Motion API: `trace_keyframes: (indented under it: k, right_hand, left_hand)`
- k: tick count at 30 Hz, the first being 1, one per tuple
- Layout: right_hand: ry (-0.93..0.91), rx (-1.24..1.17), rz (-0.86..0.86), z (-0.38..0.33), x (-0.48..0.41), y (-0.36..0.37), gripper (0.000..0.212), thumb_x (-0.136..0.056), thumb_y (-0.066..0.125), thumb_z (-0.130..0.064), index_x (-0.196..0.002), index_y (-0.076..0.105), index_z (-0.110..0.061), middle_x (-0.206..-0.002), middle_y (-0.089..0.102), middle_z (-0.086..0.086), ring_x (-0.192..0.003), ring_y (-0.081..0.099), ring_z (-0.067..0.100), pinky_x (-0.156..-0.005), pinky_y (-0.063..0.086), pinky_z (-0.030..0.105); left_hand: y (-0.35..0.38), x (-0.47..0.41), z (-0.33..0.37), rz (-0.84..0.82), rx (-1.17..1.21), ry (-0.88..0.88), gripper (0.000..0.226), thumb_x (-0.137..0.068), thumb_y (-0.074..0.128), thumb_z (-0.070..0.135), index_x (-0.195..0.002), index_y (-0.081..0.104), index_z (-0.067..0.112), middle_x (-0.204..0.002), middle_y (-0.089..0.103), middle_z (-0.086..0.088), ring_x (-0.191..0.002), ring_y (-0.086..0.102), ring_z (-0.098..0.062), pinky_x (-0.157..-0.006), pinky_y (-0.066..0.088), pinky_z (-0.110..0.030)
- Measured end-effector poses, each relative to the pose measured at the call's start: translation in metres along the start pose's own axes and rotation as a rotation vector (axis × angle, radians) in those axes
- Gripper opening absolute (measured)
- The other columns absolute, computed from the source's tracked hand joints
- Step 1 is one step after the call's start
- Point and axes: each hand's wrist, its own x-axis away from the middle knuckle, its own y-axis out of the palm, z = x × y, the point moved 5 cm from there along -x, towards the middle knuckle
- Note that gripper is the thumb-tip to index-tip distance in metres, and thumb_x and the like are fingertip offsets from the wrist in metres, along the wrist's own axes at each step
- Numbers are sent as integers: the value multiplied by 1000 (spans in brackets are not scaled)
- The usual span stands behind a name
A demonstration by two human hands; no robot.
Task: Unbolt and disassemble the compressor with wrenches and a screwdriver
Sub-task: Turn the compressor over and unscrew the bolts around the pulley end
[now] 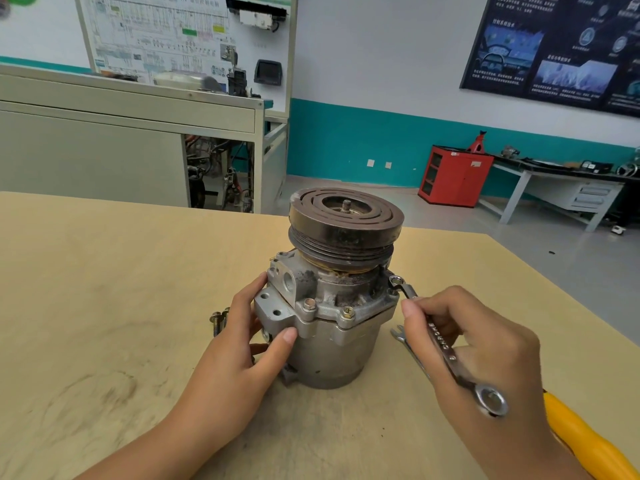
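Note:
The grey compressor [332, 341] stands upright on the table [104, 306], its dark grooved pulley [346, 220] on top. My left hand [242, 337] grips the compressor's left side at the flange, thumb on the front. My right hand [478, 341] holds a double-ended ring wrench [446, 348]. The wrench's far ring [397, 280] sits at a bolt on the flange's right side. Two hex bolts [329, 308] remain in the flange's front edge.
Two loose bolts [219, 318] lie on the table just left of my left hand. A second, open-end wrench [401, 337] lies under my right hand. A yellow screwdriver handle [588, 441] lies at the lower right. The table's far edge runs right behind the compressor.

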Motion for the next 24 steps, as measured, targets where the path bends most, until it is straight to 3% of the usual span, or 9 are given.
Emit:
trace_keyframes:
  k: [5, 8, 10, 13, 18, 24]
  right_hand:
    - [609, -559, 36, 47, -2, 1, 16, -80, 68, -7, -70, 70, -20, -58, 63, 5, -49, 56, 10, -50, 48, 19]
    - [830, -938, -19, 67, -1, 13, 3, -67, 65, -10, -68, 67, -12, -53, 52, 2, -48, 47, 10, -46, 44, 17]
    - [924, -1096, -28, 76, -1, 20, 9, -65, 61, -10, -73, 58, -8, -53, 48, 1, -47, 43, 9, -44, 41, 17]
    - [1001, -1175, -8, 85, -8, 26, 12, -67, 60, -9, -74, 51, -10, -52, 48, -1, -44, 44, 7, -43, 40, 16]
    - [1051, -1049, 14, 99, -20, 46, 21, -90, 55, -5, -71, 48, -13, -51, 44, -3, -41, 40, 6, -41, 37, 17]
    - [1014, -930, -73, 97, -43, 68, 21, -92, 55, -9, -72, 53, -12, -47, 36, -4, -35, 30, 5, -39, 30, 18]
  left_hand:
    - [-1, 0, -2, -7, 3, -5, 73, -67, 51, 64, -135, 23, 57, -120, 57, 33, -111, 59, 2, -78, 46, -7]
    - [0, 0, -3, -11, 6, 3, 73, -68, 51, 63, -135, 23, 56, -119, 56, 35, -111, 58, 3, -78, 45, -7]
    - [0, 0, -2, -11, 7, 8, 74, -68, 50, 62, -136, 24, 55, -117, 57, 35, -111, 58, 3, -77, 45, -6]
    - [0, 0, -2, -11, 10, 16, 74, -68, 50, 61, -137, 24, 52, -118, 58, 34, -112, 57, 4, -77, 45, -6]
    - [0, 0, 1, -13, 12, 18, 73, -69, 50, 60, -137, 24, 51, -120, 56, 36, -114, 54, 7, -77, 44, -5]
    - [0, 0, 2, -13, 13, 13, 72, -69, 50, 60, -136, 23, 52, -116, 56, 38, -111, 55, 9, -74, 44, -4]
